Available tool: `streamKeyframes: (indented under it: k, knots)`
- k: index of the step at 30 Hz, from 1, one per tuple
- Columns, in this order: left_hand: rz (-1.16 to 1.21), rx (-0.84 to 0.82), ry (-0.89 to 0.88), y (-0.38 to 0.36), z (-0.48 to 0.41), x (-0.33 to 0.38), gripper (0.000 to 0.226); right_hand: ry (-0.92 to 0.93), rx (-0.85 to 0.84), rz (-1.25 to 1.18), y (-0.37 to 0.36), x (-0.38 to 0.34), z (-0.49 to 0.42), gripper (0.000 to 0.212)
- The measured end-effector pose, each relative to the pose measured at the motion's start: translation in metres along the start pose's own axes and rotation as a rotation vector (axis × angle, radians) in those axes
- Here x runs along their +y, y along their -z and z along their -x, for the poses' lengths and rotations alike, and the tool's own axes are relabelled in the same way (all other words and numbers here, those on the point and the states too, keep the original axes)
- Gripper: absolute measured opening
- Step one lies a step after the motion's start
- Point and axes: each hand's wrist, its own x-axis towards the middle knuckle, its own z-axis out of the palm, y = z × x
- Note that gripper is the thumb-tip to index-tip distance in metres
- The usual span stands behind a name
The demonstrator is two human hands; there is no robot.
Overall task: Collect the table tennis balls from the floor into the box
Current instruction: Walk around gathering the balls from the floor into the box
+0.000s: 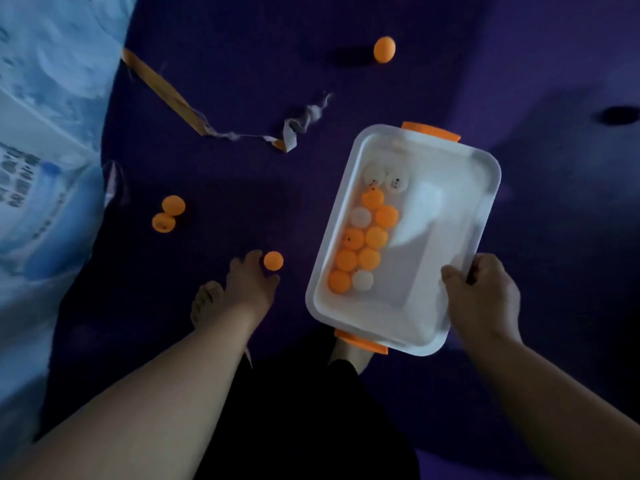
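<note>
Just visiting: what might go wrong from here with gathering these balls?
1. The right hand grips the white box by one rim only, and the balls inside have gathered along the opposite side, so it looks tilted; more tilt may spill them.
2. The orange ball lies at the fingertips of the left hand; a nudge may roll it away.
3. The loose tape strip on the floor may catch a bare foot.

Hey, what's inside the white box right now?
Orange and white table tennis balls clustered along one long side of the box; the rest of its floor is bare. The right hand grips the rim, hiding that near corner.
</note>
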Motion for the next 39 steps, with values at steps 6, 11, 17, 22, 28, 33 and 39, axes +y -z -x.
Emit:
streamKeyframes:
  k: [6, 11, 17, 22, 28, 33, 39]
  knots:
    - [-0.035, -0.007, -0.118, -0.033, -0.049, -0.012, 0.056, -0.007, 0.002, -0.006, -0.041, 0.004, -0.026, 0.005]
    - [0.01, 0.016, -0.091, -0.029, -0.063, -0.013, 0.034, -0.013, 0.001, -0.005, -0.056, -0.003, -0.028, 0.006]
    - [0.52, 0.388, -0.344, 0.034, -0.016, 0.033, 0.035, -0.015, -0.013, -0.005, -0.061, -0.033, -0.019, 0.005]
    - [0.296, 0.467, -0.894, 0.064, 0.01, 0.053, 0.049, 0.018, -0.047, -0.008, -0.069, -0.065, -0.007, 0.006]
    - [0.446, 0.615, -0.481, 0.088, -0.02, 0.014, 0.05, 0.079, -0.09, -0.032, -0.089, -0.097, 0.002, 0.007]
    - [0.363, 0.673, -0.016, 0.104, -0.082, -0.052, 0.055, 0.142, -0.109, 0.001, -0.118, -0.113, 0.001, 0.007]
    - [0.24, 0.436, -0.014, 0.113, -0.13, -0.097, 0.057, 0.194, -0.104, 0.049, -0.145, -0.114, -0.007, 0.007]
